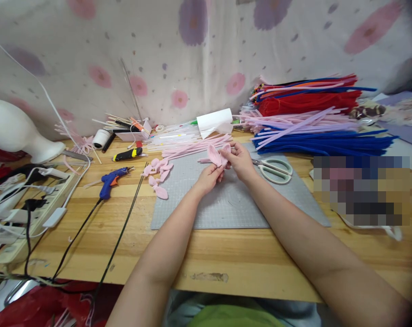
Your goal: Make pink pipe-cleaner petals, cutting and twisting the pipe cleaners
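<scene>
Above the grey cutting mat (240, 209), my two hands meet at a pink pipe-cleaner flower (214, 155) with broad petals. My left hand (208, 179) pinches it from below. My right hand (239, 161) grips its right side, thumb and fingers closed on a petal. The fingertips partly hide where the petals join. Just right of my right hand lie scissors (277, 170) with pale green handles. Several finished-looking pink petal pieces (160, 175) rest at the mat's left edge. Behind the flower are loose pink pipe cleaners (195, 146).
A blue glue gun (110, 181), a yellow-black utility knife (127, 154) and a thin dark rod (124, 227) lie left. A power strip (39, 218) with cables fills the far left. Bundles of blue (325, 141) and red pipe cleaners (308, 103) are stacked back right.
</scene>
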`<move>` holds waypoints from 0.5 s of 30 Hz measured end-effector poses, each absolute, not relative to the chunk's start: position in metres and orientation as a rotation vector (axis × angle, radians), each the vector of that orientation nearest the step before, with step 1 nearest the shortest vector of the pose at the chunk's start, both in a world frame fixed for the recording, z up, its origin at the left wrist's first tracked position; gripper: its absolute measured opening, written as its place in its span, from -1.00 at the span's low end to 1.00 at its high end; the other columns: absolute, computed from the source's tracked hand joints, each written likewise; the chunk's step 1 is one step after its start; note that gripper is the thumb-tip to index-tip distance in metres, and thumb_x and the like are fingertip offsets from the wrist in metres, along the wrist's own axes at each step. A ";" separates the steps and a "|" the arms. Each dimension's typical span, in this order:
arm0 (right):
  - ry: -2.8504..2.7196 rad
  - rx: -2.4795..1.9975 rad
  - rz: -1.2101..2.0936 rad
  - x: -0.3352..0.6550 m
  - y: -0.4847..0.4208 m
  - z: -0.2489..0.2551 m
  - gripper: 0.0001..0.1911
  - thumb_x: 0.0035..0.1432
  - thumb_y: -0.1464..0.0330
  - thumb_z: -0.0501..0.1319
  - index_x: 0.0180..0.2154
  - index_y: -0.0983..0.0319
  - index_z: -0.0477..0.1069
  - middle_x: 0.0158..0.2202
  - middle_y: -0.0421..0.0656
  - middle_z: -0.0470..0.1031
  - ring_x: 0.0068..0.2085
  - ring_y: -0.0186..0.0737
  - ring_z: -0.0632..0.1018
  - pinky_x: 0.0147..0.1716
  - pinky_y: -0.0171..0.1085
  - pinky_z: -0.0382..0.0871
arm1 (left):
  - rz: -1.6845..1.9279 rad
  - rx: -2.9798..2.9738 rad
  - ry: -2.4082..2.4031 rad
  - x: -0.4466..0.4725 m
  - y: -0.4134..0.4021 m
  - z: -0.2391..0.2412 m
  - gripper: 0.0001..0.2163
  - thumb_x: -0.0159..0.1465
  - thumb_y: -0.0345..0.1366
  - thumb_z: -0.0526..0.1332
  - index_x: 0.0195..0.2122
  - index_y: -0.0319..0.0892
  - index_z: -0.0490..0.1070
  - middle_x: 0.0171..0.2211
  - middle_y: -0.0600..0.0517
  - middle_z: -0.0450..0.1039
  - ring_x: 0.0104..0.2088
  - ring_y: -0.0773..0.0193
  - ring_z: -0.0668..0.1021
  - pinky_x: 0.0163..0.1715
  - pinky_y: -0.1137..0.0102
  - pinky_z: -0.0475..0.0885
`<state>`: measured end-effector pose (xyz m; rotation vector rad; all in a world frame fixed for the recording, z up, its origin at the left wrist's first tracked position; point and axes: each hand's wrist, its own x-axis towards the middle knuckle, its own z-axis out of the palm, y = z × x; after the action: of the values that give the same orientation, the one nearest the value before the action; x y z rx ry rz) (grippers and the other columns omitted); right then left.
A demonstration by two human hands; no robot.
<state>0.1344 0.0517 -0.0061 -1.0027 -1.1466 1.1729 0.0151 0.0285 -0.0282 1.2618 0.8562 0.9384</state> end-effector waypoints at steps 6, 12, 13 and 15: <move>-1.252 -1.005 1.070 0.142 0.053 -0.002 -0.61 -0.07 0.03 0.18 -0.51 0.24 0.29 -0.62 -0.27 0.33 -0.67 -0.48 0.23 -0.71 -0.41 0.07 | 0.862 1.172 0.697 0.006 0.027 -0.024 -0.72 0.08 -0.13 0.19 -0.34 -0.27 0.36 -0.52 0.09 0.30 -0.53 0.46 0.36 -0.39 0.46 0.28; -1.288 -1.016 1.014 0.141 0.052 0.001 -0.60 -0.06 0.01 0.16 -0.48 0.24 0.30 -0.62 -0.27 0.32 -0.66 -0.46 0.23 -0.70 -0.39 0.09 | 0.871 1.206 0.706 0.003 0.024 -0.017 -0.70 0.11 -0.12 0.16 -0.28 -0.27 0.40 -0.64 0.19 0.04 -0.62 0.51 0.15 -0.43 0.47 0.25; -1.286 -1.011 1.016 0.141 0.052 0.001 -0.61 -0.06 0.02 0.17 -0.48 0.24 0.30 -0.63 -0.27 0.31 -0.66 -0.46 0.23 -0.69 -0.39 0.09 | 0.876 1.219 0.721 0.003 0.024 -0.016 -0.67 0.12 -0.08 0.14 -0.26 -0.27 0.40 -0.64 0.19 0.01 -0.63 0.51 0.13 -0.45 0.47 0.24; -1.281 -1.008 1.021 0.141 0.052 0.002 -0.61 -0.06 0.02 0.17 -0.48 0.23 0.29 -0.63 -0.28 0.30 -0.66 -0.46 0.23 -0.69 -0.39 0.09 | 0.889 1.246 0.749 0.005 0.024 -0.017 -0.60 0.13 0.00 0.09 -0.25 -0.27 0.40 -0.65 0.19 -0.01 -0.63 0.50 0.10 -0.48 0.47 0.22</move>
<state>0.1410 0.0519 0.0022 -1.0082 -1.2810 1.0215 0.0045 0.0241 -0.0166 1.2465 0.7494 0.8889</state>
